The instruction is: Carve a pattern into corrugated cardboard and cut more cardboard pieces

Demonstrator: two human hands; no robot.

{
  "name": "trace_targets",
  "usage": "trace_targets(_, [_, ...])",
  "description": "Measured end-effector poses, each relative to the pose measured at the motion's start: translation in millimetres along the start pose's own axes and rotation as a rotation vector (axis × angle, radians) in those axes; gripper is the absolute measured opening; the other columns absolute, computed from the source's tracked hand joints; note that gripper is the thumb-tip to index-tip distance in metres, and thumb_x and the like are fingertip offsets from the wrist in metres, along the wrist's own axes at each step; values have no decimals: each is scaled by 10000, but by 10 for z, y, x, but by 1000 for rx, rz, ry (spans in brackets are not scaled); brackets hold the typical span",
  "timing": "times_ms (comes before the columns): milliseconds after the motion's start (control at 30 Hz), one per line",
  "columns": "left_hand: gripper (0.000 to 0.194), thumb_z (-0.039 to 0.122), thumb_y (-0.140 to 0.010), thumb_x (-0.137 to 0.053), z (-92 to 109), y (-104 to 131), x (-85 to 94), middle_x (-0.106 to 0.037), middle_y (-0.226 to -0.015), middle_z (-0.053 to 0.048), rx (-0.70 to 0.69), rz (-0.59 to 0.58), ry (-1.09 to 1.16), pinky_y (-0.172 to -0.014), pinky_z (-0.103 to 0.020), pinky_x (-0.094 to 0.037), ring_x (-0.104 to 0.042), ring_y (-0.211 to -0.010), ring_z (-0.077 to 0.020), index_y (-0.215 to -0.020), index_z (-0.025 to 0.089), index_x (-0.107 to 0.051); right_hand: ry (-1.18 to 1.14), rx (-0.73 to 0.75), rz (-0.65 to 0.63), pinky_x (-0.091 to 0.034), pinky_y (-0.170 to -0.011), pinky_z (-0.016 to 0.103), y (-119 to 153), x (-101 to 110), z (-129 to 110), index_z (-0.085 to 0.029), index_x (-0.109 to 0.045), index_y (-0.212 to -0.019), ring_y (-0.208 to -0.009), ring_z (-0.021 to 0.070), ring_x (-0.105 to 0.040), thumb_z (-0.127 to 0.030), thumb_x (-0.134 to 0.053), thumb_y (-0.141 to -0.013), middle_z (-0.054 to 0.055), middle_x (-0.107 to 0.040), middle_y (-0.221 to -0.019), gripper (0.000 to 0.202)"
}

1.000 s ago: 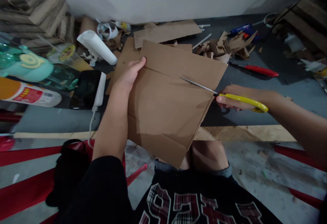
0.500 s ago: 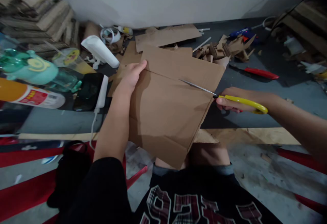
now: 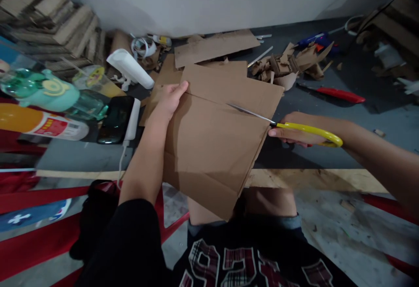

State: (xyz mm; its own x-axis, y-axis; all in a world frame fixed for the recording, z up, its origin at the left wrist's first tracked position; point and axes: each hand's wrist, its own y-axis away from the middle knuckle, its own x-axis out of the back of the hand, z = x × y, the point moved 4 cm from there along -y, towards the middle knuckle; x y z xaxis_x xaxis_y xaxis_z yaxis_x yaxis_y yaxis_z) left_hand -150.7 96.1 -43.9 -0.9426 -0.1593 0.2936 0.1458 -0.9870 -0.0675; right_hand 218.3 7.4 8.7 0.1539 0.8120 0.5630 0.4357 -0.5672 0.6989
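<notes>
A brown sheet of cardboard with a stepped upper edge is tilted over the table's front edge. My left hand grips its upper left side, thumb on top, near a dark crease or slit running to the right. My right hand is closed round scissors with a yellow handle. One thin blade lies over the cardboard's face, its tip pointing left towards that line; the other blade is hidden beneath the sheet. The sheet's right edge sits close to the scissors' pivot.
Cardboard scraps and a flat strip lie behind the sheet. To the right are a red-handled knife and a blue glue gun. Bottles, a black phone and a white cable crowd the left.
The view has shifted slightly. The scissors' blade lies a little further left over the cardboard, and my right thumb is nearer the sheet's edge. My left hand keeps its hold.
</notes>
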Motion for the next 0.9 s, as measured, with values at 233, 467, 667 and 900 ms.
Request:
trace_targets(233, [425, 623, -753, -682, 35, 45, -50, -693, -705, -61, 32, 7, 72, -755, -365, -616, -754, -868, -266, -735, 201, -632, 59, 12, -18, -488, -503, 315, -27, 19, -22, -206, -542, -600, -456, 169, -562, -935, -313, -840, 73, -589, -515, 801])
trace_targets(467, [434, 640, -736, -729, 57, 59, -33, -688, -684, -56, 55, 10, 89, -718, -363, -597, -725, -812, -250, -754, 211, -666, 90, 33, -21, -461, -471, 304, -63, 9, -27, -213, -435, -551, -435, 160, -551, -930, -339, -836, 47, -543, -499, 777])
trace_targets(667, [516, 712, -661, -765, 48, 24, 3, -641, -635, -22, 41, 15, 100, -697, -343, -567, -677, -721, -213, -692, 224, -602, 114, 79, 27, -422, -483, 306, -54, 50, 68, -215, -437, -580, -453, 154, -516, -946, -323, -829, 26, -493, -499, 780])
trace_targets(900, [666, 819, -543, -817, 239, 68, 87, -530, -583, 15, -44, 95, 86, -597, -291, -415, -497, -614, -129, -587, 220, -528, 57, 150, 84, -393, -541, 319, 40, 83, 27, -211, -561, -738, -612, 175, -520, -1008, -321, -748, 75, -586, -737, 832])
